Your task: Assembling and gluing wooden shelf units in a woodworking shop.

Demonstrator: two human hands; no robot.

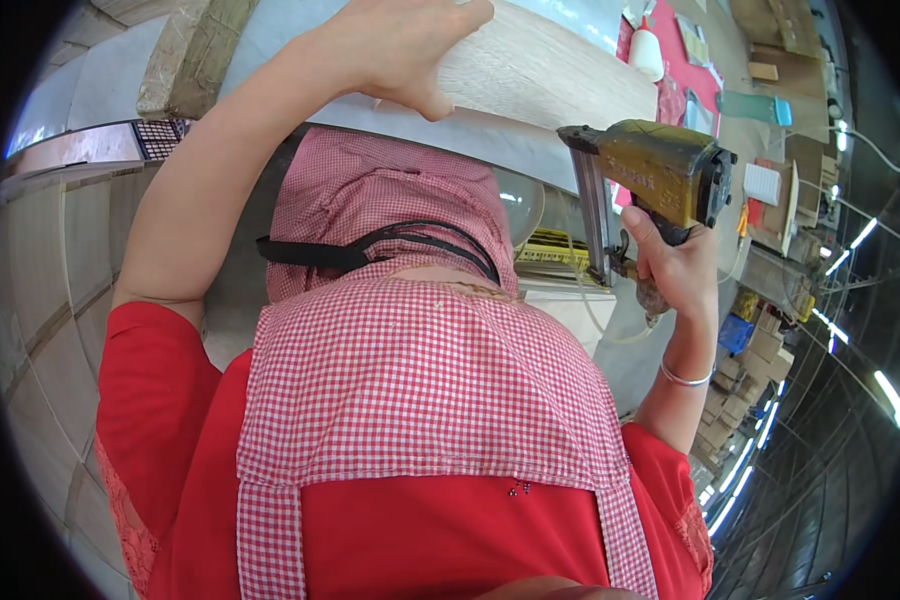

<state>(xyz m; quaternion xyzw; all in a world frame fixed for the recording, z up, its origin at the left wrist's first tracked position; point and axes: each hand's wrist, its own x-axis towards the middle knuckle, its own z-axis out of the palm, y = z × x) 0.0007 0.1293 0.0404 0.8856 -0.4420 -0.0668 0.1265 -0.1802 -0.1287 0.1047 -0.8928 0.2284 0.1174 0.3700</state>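
Note:
My right hand (pixel 678 262) is wrapped round the handle of a worn yellow-and-black air nail gun (pixel 655 172). The gun's dark nose points left, at the near right end of a pale wood-grain board (pixel 545 72). Whether the nose touches the board I cannot tell. My left hand (pixel 400 48) grips the same board further left, its thumb on the near edge and its fingers reaching across the top. The board rests on a light grey worktable (pixel 515 143).
A rough timber block (pixel 195 60) stands at the far left. To the right are a white glue bottle with a red tip (pixel 646 52), a pink sheet (pixel 670 28) and a teal container (pixel 755 107). A thin air hose (pixel 625 338) hangs below the gun.

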